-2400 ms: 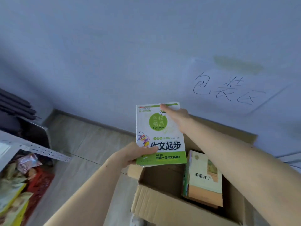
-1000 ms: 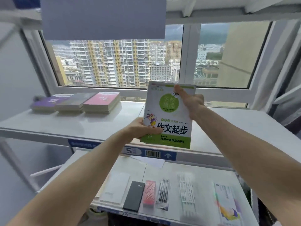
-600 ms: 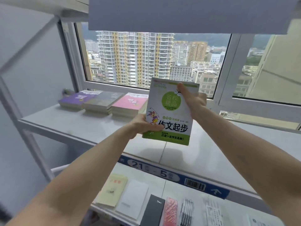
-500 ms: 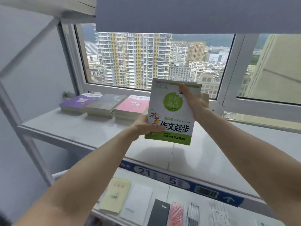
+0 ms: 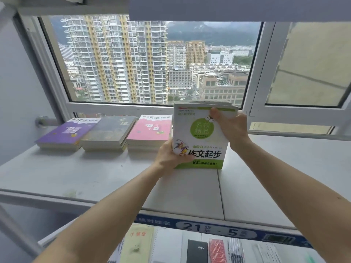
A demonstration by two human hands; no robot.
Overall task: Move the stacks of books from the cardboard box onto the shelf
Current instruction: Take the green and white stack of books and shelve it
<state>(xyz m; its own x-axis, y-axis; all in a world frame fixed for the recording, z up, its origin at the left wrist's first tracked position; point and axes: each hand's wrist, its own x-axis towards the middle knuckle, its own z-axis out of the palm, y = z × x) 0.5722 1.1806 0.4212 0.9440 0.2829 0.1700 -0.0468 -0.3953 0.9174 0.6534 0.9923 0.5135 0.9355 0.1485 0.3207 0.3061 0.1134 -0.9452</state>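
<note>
I hold a stack of white-and-green books (image 5: 201, 137) over the white shelf (image 5: 95, 173), tilted up with its lower edge close to the shelf top. My left hand (image 5: 171, 156) grips its lower left corner. My right hand (image 5: 230, 128) grips its upper right edge, thumb on the cover. Three stacks lie side by side on the shelf to the left: a purple one (image 5: 66, 132), a grey one (image 5: 110, 132) and a pink one (image 5: 150, 130). The held stack is right next to the pink one. The cardboard box is out of view.
A window frame (image 5: 133, 109) runs just behind the shelf. The shelf's front edge carries a blue label strip (image 5: 218, 227). The lower shelf holds a yellow notebook (image 5: 136, 243), a black diary (image 5: 196, 251) and other stationery. An upright post (image 5: 11, 228) stands at the left.
I carried the stack from the cardboard box up to the shelf. In the last half second it moved down and forward, next to the pink stack.
</note>
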